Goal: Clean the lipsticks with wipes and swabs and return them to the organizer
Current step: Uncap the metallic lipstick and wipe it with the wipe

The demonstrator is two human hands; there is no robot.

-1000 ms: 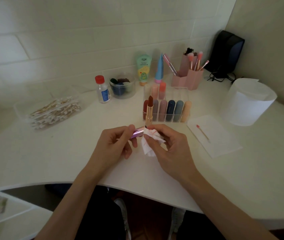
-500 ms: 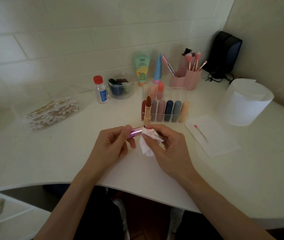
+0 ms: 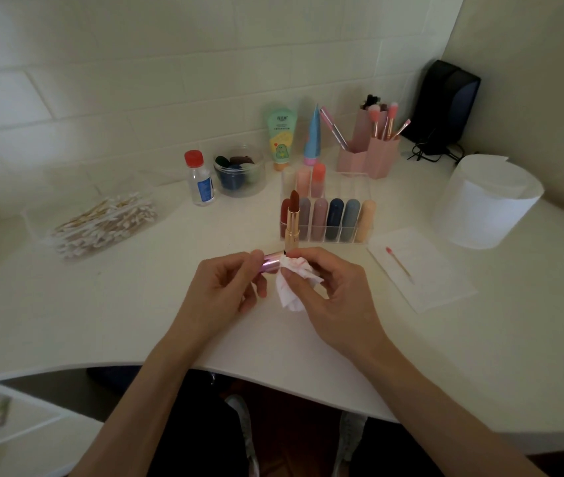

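While the left hand (image 3: 225, 287) pinches the pink tube (image 3: 271, 263) just above the desk (image 3: 136, 321) and the right hand (image 3: 335, 294) pinches the stained wipe (image 3: 294, 280) round its end, the risk I see is that uncapped lipstick (image 3: 292, 218) standing upright just behind both hands, in front of the organizer (image 3: 328, 238). One wide twist could knock it over and smear it. Rubbing with the dirty patch could also just spread colour around.

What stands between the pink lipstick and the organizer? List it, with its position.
The uncapped gold lipstick stands upright just before the organizer's front-left corner, right beyond the pink lipstick. Nothing else visible intervenes.
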